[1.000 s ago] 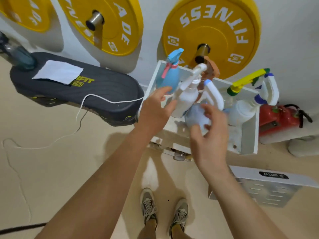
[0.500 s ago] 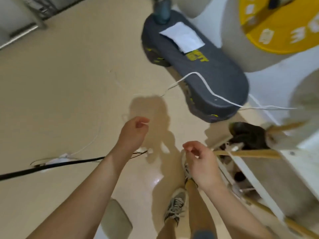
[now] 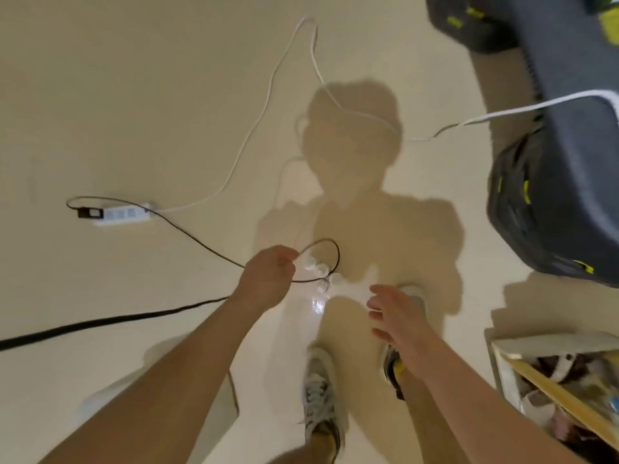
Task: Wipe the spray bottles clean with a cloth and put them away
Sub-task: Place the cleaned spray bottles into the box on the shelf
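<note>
From where I stand the person is looking straight down at the pale floor [image 3: 117, 95], both arms out in front and neither carrying anything. The left hand [image 3: 268, 279] hangs with its fingers loosely curled and nothing in them that I can make out; a thin black cable [image 3: 201, 244] loops on the floor under it. The right hand [image 3: 398, 318] is spread and relaxed, fingers apart, empty.

No spray bottles and no cloth show plainly. The only likely place for them is the white rack [image 3: 549, 343] at the lower right edge, whose contents are too blurred to name. It lies off to the person's right and low, so the right hand is the nearer one. My guess is any reach would have to swing that way. The dark padded bench [image 3: 562, 169] stands further off on the same side, a white cable [image 3: 502, 112] draped over it.
</note>
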A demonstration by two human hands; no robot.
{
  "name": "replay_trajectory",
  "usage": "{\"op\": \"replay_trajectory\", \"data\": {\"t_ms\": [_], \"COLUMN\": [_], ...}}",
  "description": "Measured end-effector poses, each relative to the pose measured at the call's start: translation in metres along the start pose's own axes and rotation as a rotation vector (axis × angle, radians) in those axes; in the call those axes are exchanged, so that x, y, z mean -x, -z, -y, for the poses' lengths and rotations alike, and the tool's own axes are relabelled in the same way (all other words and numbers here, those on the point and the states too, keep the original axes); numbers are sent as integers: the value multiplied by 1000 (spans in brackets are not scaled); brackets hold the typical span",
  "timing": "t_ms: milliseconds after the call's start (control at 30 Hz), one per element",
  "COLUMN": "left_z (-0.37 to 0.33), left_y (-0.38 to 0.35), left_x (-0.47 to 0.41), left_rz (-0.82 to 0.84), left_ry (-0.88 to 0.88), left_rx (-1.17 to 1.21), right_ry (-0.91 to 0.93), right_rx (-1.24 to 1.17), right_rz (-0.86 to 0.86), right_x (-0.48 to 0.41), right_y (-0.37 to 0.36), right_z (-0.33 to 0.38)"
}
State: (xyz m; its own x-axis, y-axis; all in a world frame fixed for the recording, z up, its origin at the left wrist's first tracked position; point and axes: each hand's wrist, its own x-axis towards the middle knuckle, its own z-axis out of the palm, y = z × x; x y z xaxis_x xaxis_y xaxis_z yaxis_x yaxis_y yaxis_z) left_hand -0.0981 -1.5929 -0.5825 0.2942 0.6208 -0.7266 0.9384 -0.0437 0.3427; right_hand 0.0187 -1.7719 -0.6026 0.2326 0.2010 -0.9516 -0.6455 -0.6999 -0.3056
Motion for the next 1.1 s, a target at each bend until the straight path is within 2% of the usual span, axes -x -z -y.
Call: {"op": "replay_trajectory", "data": {"t_ms": [100, 267, 333, 400, 533, 600, 667, 767, 900, 1100], "left_z": [10, 37, 55, 64, 67, 71, 75, 87, 75, -4], "left_y": [-22, -102, -131, -146, -166, -177, -180, -167, -137, -50], "left_x": [-46, -116, -142, -175, -216, -222, -224, -219, -168, -48], "left_rz": [-108, 164, 168, 167, 327, 373, 350, 279, 141, 125], "left_ry": [-53, -43, -28, 73, 255, 256, 259, 294, 253, 113], "left_rx": [-34, -343, -419, -312, -133, -176, -157, 53, 330, 527], "right_ry": [-152, -369, -433, -461, -390, -347, -346, -340, -265, 25], "right_rx": [-105, -299, -403, -555, -732, -762, -779, -865, -926, -675], "right_rz": [4, 103, 142, 198, 221, 159, 59, -4, 32, -6], "right_x": [-59, -161, -196, -224, -260, -272, -278, -262, -207, -49], "right_y": [-9, -41, -56, -67, -86, -102, -114, -124, -112, -62], "right_z": [-3, -30, -46, -63, -83, -88, -90, -79, -49, 14]}}
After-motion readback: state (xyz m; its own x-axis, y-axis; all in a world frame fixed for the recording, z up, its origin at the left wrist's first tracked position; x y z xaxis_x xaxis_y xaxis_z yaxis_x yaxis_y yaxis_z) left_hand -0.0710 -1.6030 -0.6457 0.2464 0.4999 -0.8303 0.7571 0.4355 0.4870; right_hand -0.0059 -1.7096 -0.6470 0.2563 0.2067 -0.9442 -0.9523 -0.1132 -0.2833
